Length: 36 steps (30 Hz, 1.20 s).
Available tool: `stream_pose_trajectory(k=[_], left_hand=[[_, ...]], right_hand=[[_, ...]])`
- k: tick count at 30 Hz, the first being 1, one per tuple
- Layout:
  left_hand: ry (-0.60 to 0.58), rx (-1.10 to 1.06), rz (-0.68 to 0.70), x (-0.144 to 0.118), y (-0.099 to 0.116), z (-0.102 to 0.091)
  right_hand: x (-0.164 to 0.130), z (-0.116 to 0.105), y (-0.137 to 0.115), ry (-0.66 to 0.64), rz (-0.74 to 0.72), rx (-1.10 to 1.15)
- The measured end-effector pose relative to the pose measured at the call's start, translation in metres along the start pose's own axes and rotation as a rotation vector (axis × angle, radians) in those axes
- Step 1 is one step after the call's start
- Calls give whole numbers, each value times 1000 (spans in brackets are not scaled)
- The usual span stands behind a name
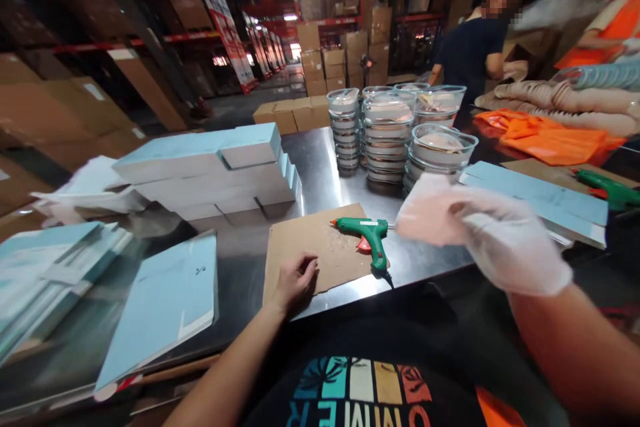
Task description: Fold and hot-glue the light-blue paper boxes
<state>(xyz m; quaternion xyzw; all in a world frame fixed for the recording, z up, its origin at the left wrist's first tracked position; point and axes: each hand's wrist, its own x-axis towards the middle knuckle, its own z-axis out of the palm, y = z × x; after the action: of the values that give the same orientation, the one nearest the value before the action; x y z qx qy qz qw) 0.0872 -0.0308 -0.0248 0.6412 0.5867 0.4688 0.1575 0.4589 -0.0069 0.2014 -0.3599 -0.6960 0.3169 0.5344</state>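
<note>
My bare left hand (296, 278) rests on a brown cardboard sheet (320, 247) lying on the steel table (325, 173), fingers loosely curled and holding nothing. A green glue gun (367, 235) with an orange trigger lies on the sheet's right edge. My right hand (480, 230), in a white glove, hovers blurred just right of the gun, fingers spread and empty. Flat light-blue box blanks (163, 303) lie at my left, and assembled light-blue boxes (210, 170) are stacked behind the cardboard.
Stacks of clear lidded round containers (387, 137) stand at the back of the table. More blue blanks (540, 203) and a second green glue gun (607, 188) lie on the right by orange cloth (545, 137). A person in dark clothing (473, 47) works behind; cardboard boxes (320, 60) fill the warehouse.
</note>
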Motion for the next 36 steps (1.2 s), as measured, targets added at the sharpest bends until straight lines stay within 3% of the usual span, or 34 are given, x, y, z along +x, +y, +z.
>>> stream_pose_trajectory(k=[3,6,12,20,29,36], left_hand=[[3,-2,-11,1,1,0],[-11,5,-26,1,1,-1],[-22,12,-34,-1,1,-2],[-24,24,-28,-1,3,-4],[-4,41,-3,1,2,-1],[-7,35,-1,2,3,-1]], right_hand=[[-23,33,28,-169,337,253],[-34,49,49,-220,476,457],[-36,44,60,-102,494,601],[-43,43,49,-33,544,504],[-61,53,26,-213,444,327],[-79,72,41,-288,432,244]])
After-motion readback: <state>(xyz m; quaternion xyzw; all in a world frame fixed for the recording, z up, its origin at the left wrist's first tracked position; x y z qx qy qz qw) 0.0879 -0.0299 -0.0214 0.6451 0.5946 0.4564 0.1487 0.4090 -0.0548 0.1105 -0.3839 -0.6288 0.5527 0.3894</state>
